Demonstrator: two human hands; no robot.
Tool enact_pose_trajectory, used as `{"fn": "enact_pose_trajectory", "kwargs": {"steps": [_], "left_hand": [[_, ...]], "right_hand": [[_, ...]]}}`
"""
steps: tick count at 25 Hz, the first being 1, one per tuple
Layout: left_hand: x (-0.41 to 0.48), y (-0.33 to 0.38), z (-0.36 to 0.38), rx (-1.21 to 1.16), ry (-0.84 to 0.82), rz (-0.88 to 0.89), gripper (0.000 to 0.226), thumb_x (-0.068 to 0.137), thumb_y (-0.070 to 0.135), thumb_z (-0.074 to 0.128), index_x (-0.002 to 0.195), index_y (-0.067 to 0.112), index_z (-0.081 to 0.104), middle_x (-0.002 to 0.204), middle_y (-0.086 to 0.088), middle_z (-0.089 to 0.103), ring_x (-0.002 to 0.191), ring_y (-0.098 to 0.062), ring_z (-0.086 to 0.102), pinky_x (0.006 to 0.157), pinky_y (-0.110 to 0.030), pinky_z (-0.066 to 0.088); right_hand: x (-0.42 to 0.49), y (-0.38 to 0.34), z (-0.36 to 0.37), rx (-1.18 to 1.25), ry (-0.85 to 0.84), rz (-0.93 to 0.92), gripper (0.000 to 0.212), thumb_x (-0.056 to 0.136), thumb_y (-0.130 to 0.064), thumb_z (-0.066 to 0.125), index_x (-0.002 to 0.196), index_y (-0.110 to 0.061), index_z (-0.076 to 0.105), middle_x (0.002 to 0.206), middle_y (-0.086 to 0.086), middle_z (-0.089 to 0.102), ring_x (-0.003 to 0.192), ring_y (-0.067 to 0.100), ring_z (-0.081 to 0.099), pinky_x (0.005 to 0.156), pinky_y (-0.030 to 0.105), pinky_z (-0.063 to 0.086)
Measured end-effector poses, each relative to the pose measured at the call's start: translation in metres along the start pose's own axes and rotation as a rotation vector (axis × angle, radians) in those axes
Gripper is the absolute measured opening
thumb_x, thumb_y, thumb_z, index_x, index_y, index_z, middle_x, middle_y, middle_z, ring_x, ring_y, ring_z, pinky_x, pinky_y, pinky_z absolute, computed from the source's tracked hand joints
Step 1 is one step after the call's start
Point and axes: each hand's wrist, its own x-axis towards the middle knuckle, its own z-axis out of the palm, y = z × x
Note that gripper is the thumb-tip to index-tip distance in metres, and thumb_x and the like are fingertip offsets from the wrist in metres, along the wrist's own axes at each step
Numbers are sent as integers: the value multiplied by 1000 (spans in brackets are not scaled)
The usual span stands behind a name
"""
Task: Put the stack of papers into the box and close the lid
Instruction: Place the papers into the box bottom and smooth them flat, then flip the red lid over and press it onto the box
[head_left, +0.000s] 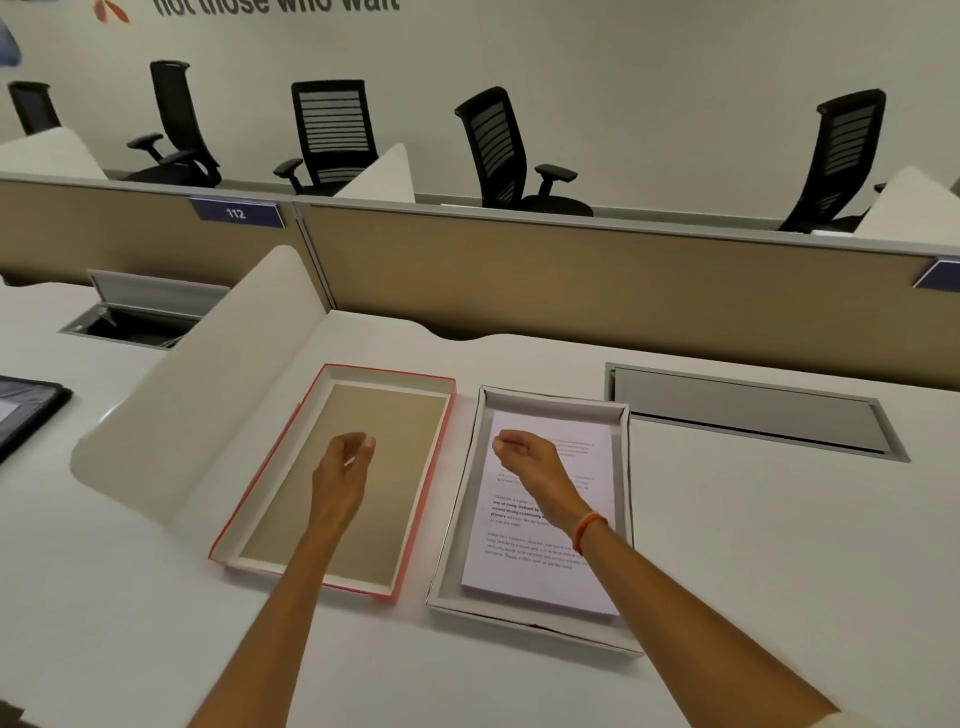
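A stack of printed white papers (540, 561) lies flat inside the grey-white box (621, 467) on the desk at centre right. To its left the red-edged lid (415, 535) rests upside down, its tan inside facing up. My left hand (343, 473) hovers over the lid's middle with fingers loosely curled, holding nothing. Above the upper part of the papers is my right hand (524, 457), also loosely curled and empty, with an orange band on its wrist.
A curved white divider (208, 395) stands just left of the lid. A grey cable hatch (748, 410) is set into the desk at right. A tan partition (571, 280) closes off the back. A dark folder (26, 410) lies at far left.
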Motion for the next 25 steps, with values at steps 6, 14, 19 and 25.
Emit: {"fn": "enact_pose_trajectory", "kwargs": {"steps": [6, 14, 19, 25], "left_hand": [[33, -38, -44, 216, 109, -16, 58, 86, 41, 66, 133, 12, 50, 139, -12, 54, 129, -31, 51, 104, -45, 43], [60, -93, -89, 488, 109, -134, 94, 75, 48, 75, 149, 12, 30, 153, -14, 38, 138, -38, 42, 106, -54, 40], [72, -117, -100, 489, 101, -198, 90, 75, 43, 78, 147, 10, 34, 148, -16, 47, 133, -41, 48, 105, -55, 41], [69, -121, -105, 556, 184, -177, 36, 89, 11, 65, 123, 1, 61, 117, -22, 68, 103, -44, 65, 92, -51, 52]], "right_hand": [[-3, 18, 48, 24, -22, 41, 59, 77, -26, 78, 129, -12, 54, 126, 2, 61, 120, 17, 57, 95, 26, 49], [-1, 42, 103, -72, -97, 169, 95, 66, -23, 87, 144, -8, 34, 149, 10, 41, 137, 26, 42, 112, 39, 38], [8, 60, 139, -369, 53, 224, 79, 66, -24, 86, 130, -3, 46, 125, 8, 52, 114, 23, 51, 95, 28, 44], [10, 76, 159, -337, 105, 223, 46, 61, -2, 81, 103, -5, 63, 102, 8, 69, 88, 21, 66, 72, 24, 56]]}}
